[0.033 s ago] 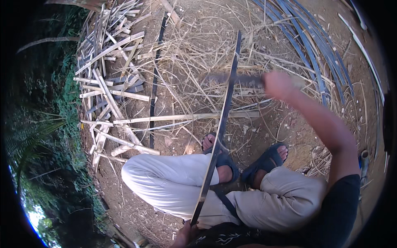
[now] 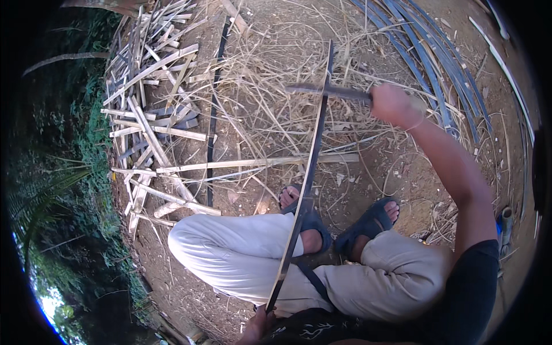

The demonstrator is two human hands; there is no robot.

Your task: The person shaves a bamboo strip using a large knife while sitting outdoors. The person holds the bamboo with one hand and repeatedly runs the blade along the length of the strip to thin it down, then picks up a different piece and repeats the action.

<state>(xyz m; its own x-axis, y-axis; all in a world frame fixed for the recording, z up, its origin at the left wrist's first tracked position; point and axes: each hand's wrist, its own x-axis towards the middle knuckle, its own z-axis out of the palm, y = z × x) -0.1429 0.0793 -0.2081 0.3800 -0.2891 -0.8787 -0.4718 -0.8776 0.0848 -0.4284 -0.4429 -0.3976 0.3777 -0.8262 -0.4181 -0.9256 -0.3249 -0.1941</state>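
A long bamboo strip (image 2: 313, 155), dark on its face and pale along one edge, slants from my lap to the shavings beyond my feet. At its near end, low in the picture, my left hand (image 2: 260, 326) is closed around it, partly hidden by the picture's edge. My right hand (image 2: 397, 106) grips the handle of a knife, with a slightly blurred long dark blade (image 2: 345, 93) that lies across the strip near its far end. Whether the edge touches the strip I cannot tell.
Split bamboo pieces (image 2: 152, 129) are heaped at the left, beside green plants (image 2: 95, 167). Another dark strip (image 2: 214, 115) lies on the ground. Curly shavings (image 2: 270, 80) spread beyond my sandalled feet (image 2: 374, 221). Long bluish-grey strips (image 2: 425, 57) lie at the far right.
My right hand has shifted slightly to the right, and the blade has moved farther up the strip, away from me. My left hand and the strip have barely moved.
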